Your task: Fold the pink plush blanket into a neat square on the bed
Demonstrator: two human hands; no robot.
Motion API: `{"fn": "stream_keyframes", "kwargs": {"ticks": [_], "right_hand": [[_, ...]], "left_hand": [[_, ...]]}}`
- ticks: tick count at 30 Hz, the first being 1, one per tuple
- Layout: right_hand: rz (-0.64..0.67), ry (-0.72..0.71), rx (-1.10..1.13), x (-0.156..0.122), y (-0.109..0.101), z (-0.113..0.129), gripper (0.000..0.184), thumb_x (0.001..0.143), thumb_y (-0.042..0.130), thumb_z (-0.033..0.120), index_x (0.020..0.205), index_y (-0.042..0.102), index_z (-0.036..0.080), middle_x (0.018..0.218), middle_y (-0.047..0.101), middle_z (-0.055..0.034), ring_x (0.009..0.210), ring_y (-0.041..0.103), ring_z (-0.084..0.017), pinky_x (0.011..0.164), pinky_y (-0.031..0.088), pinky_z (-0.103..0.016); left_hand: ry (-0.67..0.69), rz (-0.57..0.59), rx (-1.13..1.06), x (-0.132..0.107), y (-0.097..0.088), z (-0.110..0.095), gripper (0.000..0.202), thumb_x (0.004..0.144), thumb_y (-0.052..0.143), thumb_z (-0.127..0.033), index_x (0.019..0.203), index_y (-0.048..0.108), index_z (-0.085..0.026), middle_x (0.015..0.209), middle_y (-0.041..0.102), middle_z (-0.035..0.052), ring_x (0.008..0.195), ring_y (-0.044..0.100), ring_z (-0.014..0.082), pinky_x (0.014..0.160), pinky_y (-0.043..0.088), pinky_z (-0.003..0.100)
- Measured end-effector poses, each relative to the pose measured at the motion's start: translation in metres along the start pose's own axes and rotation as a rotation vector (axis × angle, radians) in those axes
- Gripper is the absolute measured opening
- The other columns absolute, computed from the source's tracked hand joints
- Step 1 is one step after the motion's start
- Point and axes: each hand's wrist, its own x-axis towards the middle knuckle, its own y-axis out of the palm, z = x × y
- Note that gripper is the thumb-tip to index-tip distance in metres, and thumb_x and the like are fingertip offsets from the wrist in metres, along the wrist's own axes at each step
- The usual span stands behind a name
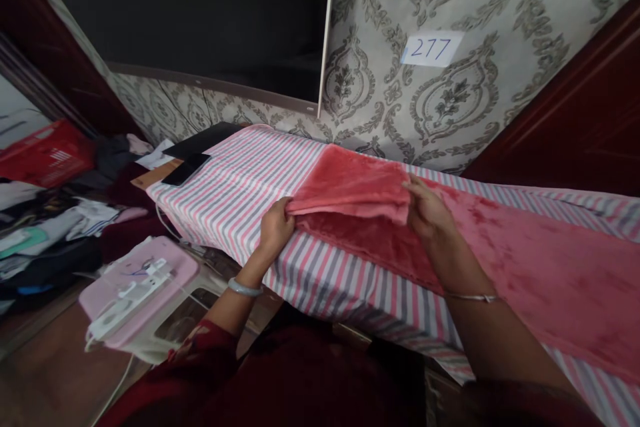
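Observation:
A long coral-pink plush cloth [540, 260] lies along a striped sheet [240, 173], its left end folded over on itself. My left hand [276, 223] pinches the near left corner of the folded end between thumb and fingers. At the other side of this fold, my right hand [429, 210] grips the near right corner. Between the hands the fold's front edge is lifted, with darker red pile showing beneath. The cloth's far right end runs out of view.
A phone [187, 169] and a dark flat panel [205, 139] lie at the sheet's left end. Below are a pink-lidded box [175, 267] with a power strip [133, 297], heaped clothes [65, 233] and a red bag [47, 153]. A television [200, 20] hangs behind.

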Motion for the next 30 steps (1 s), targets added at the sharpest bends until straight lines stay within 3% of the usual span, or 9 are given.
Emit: {"fn": "stream_keyframes", "kwargs": {"ticks": [5, 8, 11, 15, 18, 21, 23, 27, 30], "right_hand": [[-0.127, 0.272, 0.023, -0.058, -0.017, -0.044, 0.071, 0.060, 0.076, 0.026, 0.129, 0.057, 0.029, 0.093, 0.076, -0.0004, 0.078, 0.074, -0.024, 0.068, 0.063, -0.039], [-0.193, 0.333, 0.013, -0.071, -0.015, -0.057, 0.094, 0.058, 0.077, 0.025, 0.147, 0.044, 0.030, 0.088, 0.076, 0.0016, 0.071, 0.073, -0.023, 0.061, 0.061, -0.036], [-0.216, 0.319, -0.009, -0.071, -0.009, -0.056, 0.105, 0.061, 0.075, 0.023, 0.156, 0.031, 0.026, 0.089, 0.076, 0.0008, 0.074, 0.073, -0.022, 0.061, 0.061, -0.032], [-0.203, 0.332, -0.034, -0.068, -0.003, -0.048, 0.103, 0.067, 0.069, 0.022, 0.160, 0.026, 0.025, 0.095, 0.076, -0.0007, 0.071, 0.071, -0.019, 0.059, 0.059, -0.029], [-0.184, 0.353, -0.107, -0.062, -0.004, -0.040, 0.098, 0.073, 0.066, 0.021, 0.161, 0.024, 0.022, 0.088, 0.074, -0.0003, 0.064, 0.067, -0.017, 0.054, 0.057, -0.026], [-0.186, 0.332, -0.216, -0.048, -0.007, -0.029, 0.091, 0.081, 0.065, 0.025, 0.162, 0.023, 0.021, 0.077, 0.068, 0.0026, 0.060, 0.064, -0.016, 0.052, 0.055, -0.025], [-0.207, 0.333, -0.269, -0.033, -0.011, -0.022, 0.085, 0.087, 0.062, 0.027, 0.163, 0.023, 0.021, 0.071, 0.063, 0.0040, 0.056, 0.062, -0.016, 0.050, 0.054, -0.025], [-0.264, 0.376, -0.331, 0.003, -0.017, -0.016, 0.076, 0.094, 0.054, 0.024, 0.163, 0.023, 0.021, 0.076, 0.064, 0.0018, 0.053, 0.059, -0.014, 0.051, 0.053, -0.026], [-0.301, 0.363, -0.407, 0.032, -0.021, -0.022, 0.072, 0.095, 0.054, 0.027, 0.162, 0.027, 0.020, 0.079, 0.067, -0.0004, 0.055, 0.060, -0.014, 0.053, 0.053, -0.025]], "left_hand": [[-0.033, 0.099, 0.154, -0.005, -0.008, 0.005, 0.055, 0.086, 0.050, -0.015, 0.140, 0.061, -0.020, 0.123, 0.075, 0.0092, 0.110, 0.071, 0.0302, 0.097, 0.055, 0.041], [-0.053, 0.105, 0.153, -0.005, -0.010, 0.004, 0.061, 0.084, 0.049, -0.013, 0.143, 0.059, -0.022, 0.133, 0.072, 0.0065, 0.117, 0.069, 0.0277, 0.102, 0.053, 0.037], [-0.070, 0.104, 0.122, -0.002, -0.013, 0.003, 0.063, 0.083, 0.049, -0.013, 0.145, 0.058, -0.021, 0.136, 0.070, 0.0062, 0.117, 0.069, 0.0275, 0.102, 0.053, 0.036], [-0.091, 0.127, 0.120, 0.002, -0.016, 0.006, 0.063, 0.083, 0.049, -0.018, 0.146, 0.058, -0.020, 0.133, 0.072, 0.0078, 0.111, 0.071, 0.0285, 0.098, 0.054, 0.036], [-0.095, 0.137, 0.138, 0.006, -0.016, 0.008, 0.063, 0.083, 0.049, -0.023, 0.145, 0.058, -0.020, 0.130, 0.072, 0.0092, 0.108, 0.071, 0.0290, 0.095, 0.054, 0.036], [-0.154, 0.187, 0.095, 0.009, -0.018, 0.013, 0.066, 0.081, 0.052, -0.032, 0.146, 0.057, -0.021, 0.109, 0.077, 0.0087, 0.091, 0.072, 0.0290, 0.087, 0.055, 0.038], [-0.187, 0.248, -0.053, 0.012, -0.024, 0.018, 0.075, 0.076, 0.057, -0.038, 0.149, 0.053, -0.020, 0.100, 0.077, 0.0072, 0.086, 0.072, 0.0283, 0.084, 0.055, 0.038], [-0.292, 0.323, -0.473, 0.024, -0.038, 0.031, 0.095, 0.067, 0.068, -0.050, 0.154, 0.045, -0.020, 0.110, 0.075, 0.0086, 0.096, 0.072, 0.0290, 0.079, 0.057, 0.036], [-0.387, 0.312, -0.512, 0.045, -0.039, 0.035, 0.092, 0.069, 0.067, -0.062, 0.149, 0.051, -0.019, 0.095, 0.076, 0.0075, 0.082, 0.071, 0.0270, 0.066, 0.054, 0.034]]}}
